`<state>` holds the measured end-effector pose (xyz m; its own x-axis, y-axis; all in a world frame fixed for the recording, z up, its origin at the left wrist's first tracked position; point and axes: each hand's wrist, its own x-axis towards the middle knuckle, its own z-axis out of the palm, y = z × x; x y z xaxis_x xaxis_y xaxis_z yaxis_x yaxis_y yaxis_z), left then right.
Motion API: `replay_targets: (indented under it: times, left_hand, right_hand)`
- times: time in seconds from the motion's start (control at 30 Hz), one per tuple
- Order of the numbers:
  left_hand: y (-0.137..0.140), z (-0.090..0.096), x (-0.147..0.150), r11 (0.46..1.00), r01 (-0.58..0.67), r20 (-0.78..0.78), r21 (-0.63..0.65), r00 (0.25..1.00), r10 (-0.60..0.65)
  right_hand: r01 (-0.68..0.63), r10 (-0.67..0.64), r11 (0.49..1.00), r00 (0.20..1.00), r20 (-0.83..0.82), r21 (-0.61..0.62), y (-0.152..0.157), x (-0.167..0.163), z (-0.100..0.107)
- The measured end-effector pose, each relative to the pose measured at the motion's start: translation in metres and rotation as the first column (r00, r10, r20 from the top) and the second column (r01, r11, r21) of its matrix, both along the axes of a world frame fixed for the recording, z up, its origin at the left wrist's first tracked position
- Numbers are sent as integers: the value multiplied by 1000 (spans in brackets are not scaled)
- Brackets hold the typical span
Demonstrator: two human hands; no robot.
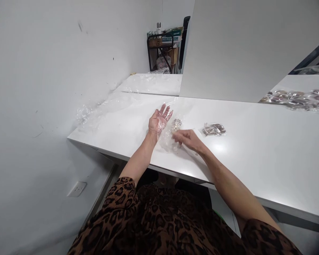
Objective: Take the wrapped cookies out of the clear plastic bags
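My left hand (pixel 157 122) lies palm up with its fingers spread, and clear film covers part of the palm. Beside it, a clear plastic bag (pixel 168 139) rests crumpled on the white table. My right hand (pixel 188 139) is closed in a pinch on the bag's right side. Just beyond those fingertips, a small bunch of speckled pieces (pixel 177 124) shows in or under the plastic; their kind is too small to tell. A clear packet of brown pieces (pixel 214 129) lies flat to the right of my right hand.
Loose clear plastic (pixel 91 113) is heaped at the table's left end by the wall. A pale upright panel (pixel 241 49) rises behind the table (pixel 255 152). Several wrapped items (pixel 297 99) lie at the far right. A black cart (pixel 161 46) with boxes stands at the back.
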<state>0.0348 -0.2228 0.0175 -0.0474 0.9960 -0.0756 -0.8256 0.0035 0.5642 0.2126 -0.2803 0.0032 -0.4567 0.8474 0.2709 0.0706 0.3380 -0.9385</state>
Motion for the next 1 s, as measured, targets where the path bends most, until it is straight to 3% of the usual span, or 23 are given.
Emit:
replay_targets:
  times: [0.07,0.13,0.23,0.43,0.63,0.77,1.0]
  left_hand:
    - [-1,-1,2,998,4,-29,59,1000,-2]
    - [0,3,6,996,22,-41,84,999,-19]
    - [3,19,16,993,64,-86,101,995,-55]
    - [15,72,49,957,165,-157,237,979,-130]
    - [19,130,72,910,255,-202,328,960,-196]
    - [18,166,82,879,272,-291,391,943,-162]
    - [18,206,90,822,330,-393,464,908,-142]
  right_hand:
    - [229,-236,972,954,-184,-60,8,7,5]
    - [420,-450,893,826,-340,-163,17,14,8]
    - [498,-578,816,713,-397,-295,30,24,8]
    - [553,-665,747,611,-430,-369,42,39,5]
    - [558,-680,729,530,-507,-396,49,48,10]
    - [565,-679,725,491,-546,-393,50,51,14]
    - [598,-650,733,476,-592,-324,55,54,13]
